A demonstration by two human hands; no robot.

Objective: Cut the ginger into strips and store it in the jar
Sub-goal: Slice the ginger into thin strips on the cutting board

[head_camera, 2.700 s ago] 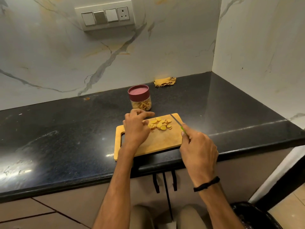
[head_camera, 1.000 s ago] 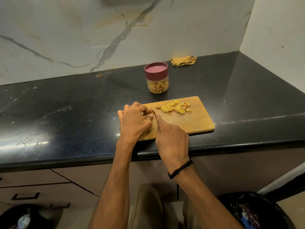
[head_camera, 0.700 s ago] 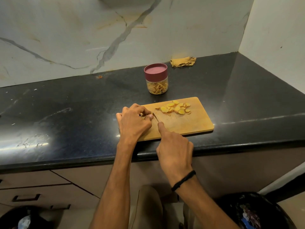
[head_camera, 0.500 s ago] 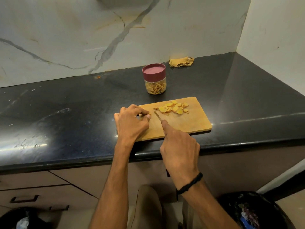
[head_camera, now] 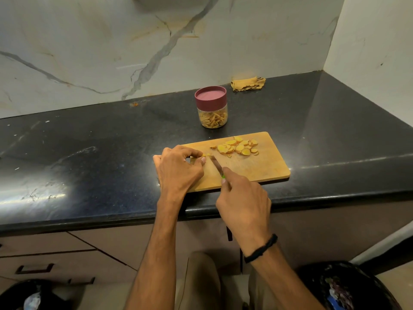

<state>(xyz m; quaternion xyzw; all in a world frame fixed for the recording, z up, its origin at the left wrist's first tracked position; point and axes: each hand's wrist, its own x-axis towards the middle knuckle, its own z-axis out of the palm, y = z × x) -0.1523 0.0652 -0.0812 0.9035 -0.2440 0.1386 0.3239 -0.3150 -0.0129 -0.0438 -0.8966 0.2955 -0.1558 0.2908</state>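
1. Ginger slices (head_camera: 238, 147). Head view. A loose heap of yellow rounds on the far half of the cutting board (head_camera: 257, 170), not yet cut into strips.
2. Ginger piece in work (head_camera: 206, 155). A small bit set apart from the heap, toward the board's left, under my fingertips.
3. Left hand (head_camera: 178, 168). Fingers curled, with the tips pinning that piece down. The palm lies over the board's left end.
4. Right hand (head_camera: 243, 204). Closed round the knife handle, of which only a green fleck shows, with the index finger laid along the top.
5. Knife (head_camera: 216, 165). The blade is angled away from me, its tip just beside the pinned piece. I cannot tell whether the edge touches ginger.
6. Jar (head_camera: 213, 110). Stands on the counter (head_camera: 89, 153) just behind the board. Its maroon lid (head_camera: 210, 97) is on, and pale strips fill the lower part.
7. Change, longer span. Under three seconds ago my left hand was at the heap and the knife lay at the heap's right. Both have since come to the board's left with the one piece.
8. Change, last second. My right hand has drawn back from beside the left toward the board's near edge, pulling the blade with it.
9. Reading. I judge this a slicing stroke partway through. Most of the heap remains, and the jar must be opened before anything more goes in.
10. Sundries. A yellow cloth (head_camera: 248, 83) lies by the wall, and a black band (head_camera: 261, 248) is on my right wrist.
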